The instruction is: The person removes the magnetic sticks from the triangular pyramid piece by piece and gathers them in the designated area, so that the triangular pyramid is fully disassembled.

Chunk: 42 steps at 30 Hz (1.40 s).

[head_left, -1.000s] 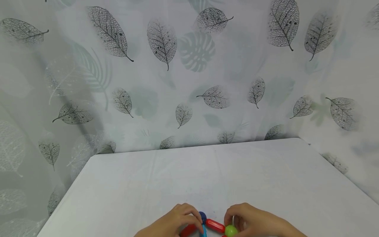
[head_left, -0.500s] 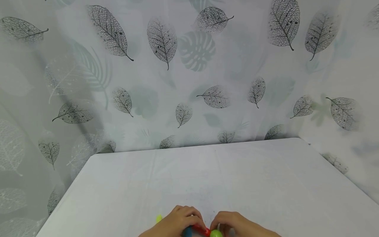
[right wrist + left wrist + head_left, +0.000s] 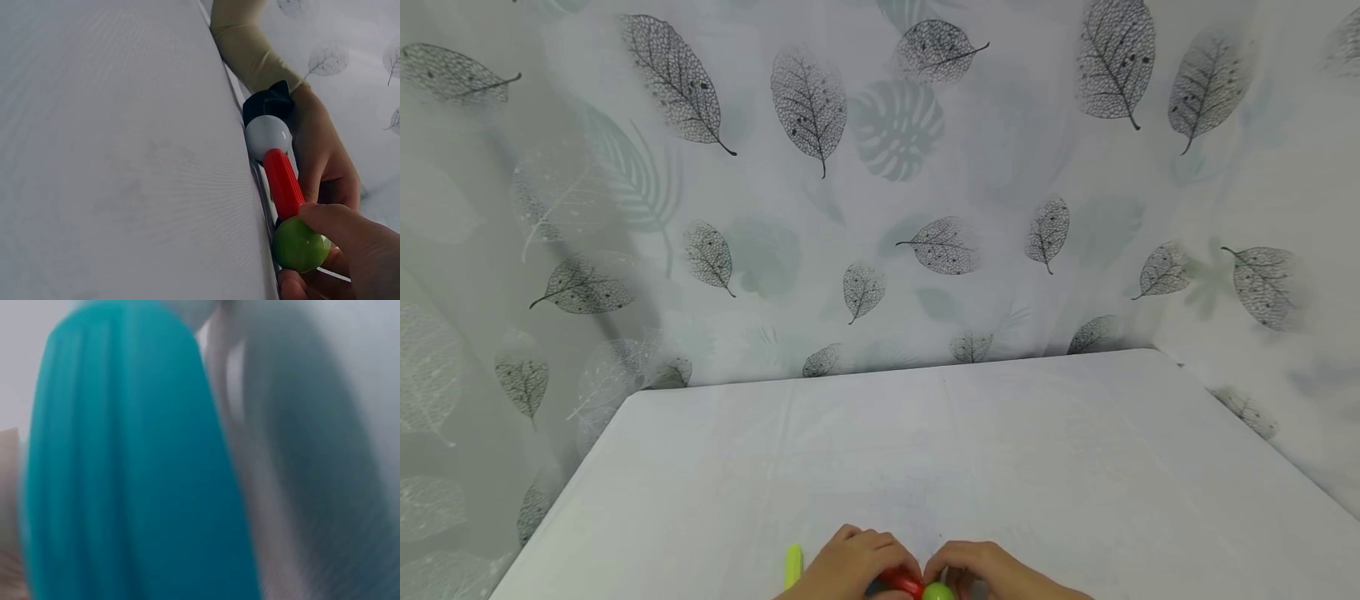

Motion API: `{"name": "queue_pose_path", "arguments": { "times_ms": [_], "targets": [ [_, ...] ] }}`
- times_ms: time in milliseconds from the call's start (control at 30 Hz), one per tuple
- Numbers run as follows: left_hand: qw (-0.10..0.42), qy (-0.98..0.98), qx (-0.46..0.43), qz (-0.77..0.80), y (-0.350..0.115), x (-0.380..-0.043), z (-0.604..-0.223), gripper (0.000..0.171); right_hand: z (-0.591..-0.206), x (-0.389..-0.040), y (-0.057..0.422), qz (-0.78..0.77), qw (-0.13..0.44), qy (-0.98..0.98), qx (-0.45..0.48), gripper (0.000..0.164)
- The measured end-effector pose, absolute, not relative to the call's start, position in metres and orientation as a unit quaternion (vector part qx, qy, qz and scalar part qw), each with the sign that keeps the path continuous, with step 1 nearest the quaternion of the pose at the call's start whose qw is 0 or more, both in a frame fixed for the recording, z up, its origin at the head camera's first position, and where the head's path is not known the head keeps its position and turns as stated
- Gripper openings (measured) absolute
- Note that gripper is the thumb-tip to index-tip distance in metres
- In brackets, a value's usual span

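Observation:
My left hand [image 3: 861, 560] curls its fingers over a red magnetic rod [image 3: 901, 578], with the thumb underneath. Right beside it, my right hand [image 3: 988, 568] pinches a green ball [image 3: 937, 592] at the rod's end. In the right wrist view, thumb and fingers hold that green ball [image 3: 301, 245]; a ribbed red rod [image 3: 283, 182] runs from it to a white ball [image 3: 267, 136]. The left hand [image 3: 328, 147] is close behind this rod. A teal-blue ribbed rod [image 3: 137, 462] fills much of the left wrist view, blurred. Palms hide the rest of the pieces.
A yellow-green rod [image 3: 793, 565] lies on the white tablecloth [image 3: 880, 450] left of my left hand. Behind the table hangs a leaf-patterned curtain [image 3: 880, 208]. A dark band [image 3: 267, 103] sits on the left wrist below a beige sleeve [image 3: 250, 50].
My right hand has moved left with the green ball, closing up to the left hand. The left hand now covers more of the red rod, and the yellow-green rod has come into view.

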<state>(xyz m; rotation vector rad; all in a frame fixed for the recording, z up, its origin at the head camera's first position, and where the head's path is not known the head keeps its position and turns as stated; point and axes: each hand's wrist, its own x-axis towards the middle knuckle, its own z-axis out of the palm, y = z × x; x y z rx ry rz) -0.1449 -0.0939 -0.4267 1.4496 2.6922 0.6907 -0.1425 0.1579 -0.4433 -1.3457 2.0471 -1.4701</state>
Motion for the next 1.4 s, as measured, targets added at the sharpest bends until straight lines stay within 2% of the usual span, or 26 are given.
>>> {"name": "queue_pose_path", "arguments": {
  "times_ms": [367, 700, 967, 1233, 1333, 1400],
  "targets": [
    [-0.030, 0.862, 0.456, 0.219, -0.0923, -0.1411, -0.4276, 0.020, -0.4475, -0.1429, 0.1575, -0.528, 0.153, 0.702, -0.452, 0.022],
    [-0.001, 0.864, 0.441, 0.241, -0.0918, -0.1419, -0.4283, 0.019, -0.4449, -0.1419, 0.1570, -0.529, 0.159, 0.704, -0.446, 0.021],
    [-0.013, 0.851, 0.433, 0.298, -0.0923, -0.1468, -0.4339, 0.016, -0.4457, -0.1426, 0.1562, -0.525, 0.158, 0.703, -0.454, 0.016],
    [0.021, 0.876, 0.383, 0.292, -0.0954, -0.1483, -0.4338, 0.017, -0.4478, -0.1437, 0.1560, -0.535, 0.170, 0.695, -0.449, 0.014],
    [0.016, 0.883, 0.376, 0.280, -0.0951, -0.1477, -0.4327, 0.017, -0.4494, -0.1437, 0.1557, -0.536, 0.164, 0.693, -0.454, 0.018],
    [0.003, 0.883, 0.379, 0.278, -0.0949, -0.1467, -0.4324, 0.018, -0.4519, -0.1438, 0.1538, -0.527, 0.140, 0.696, -0.467, 0.021]
  ]
}}
